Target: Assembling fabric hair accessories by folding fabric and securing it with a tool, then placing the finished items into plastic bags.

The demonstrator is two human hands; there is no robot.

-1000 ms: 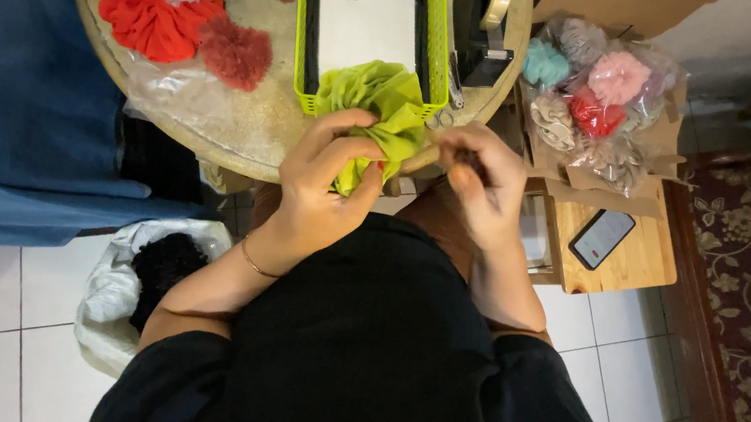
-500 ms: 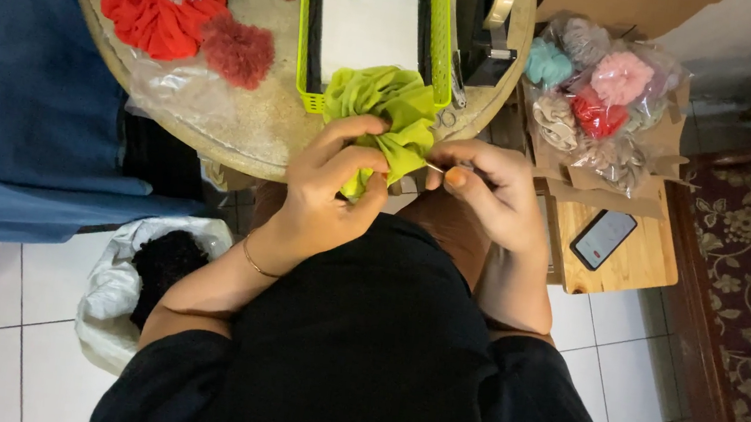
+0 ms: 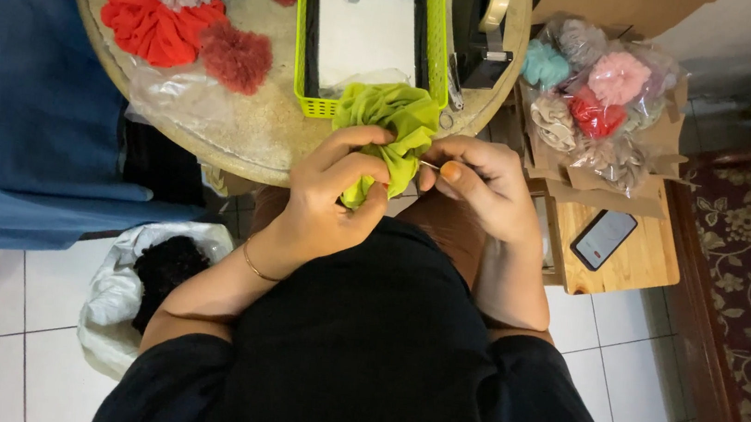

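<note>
Lime-green gathered fabric bunched at the round table's edge, clenched in the left hand. Right hand pinching a thin needle beside it. Best kept taut, folds even, stitches small, fingertips clear of the point.

Lime-green fabric, red rosettes, floral rug

Dim warm indoor light, soft shadows, sharp.
</note>
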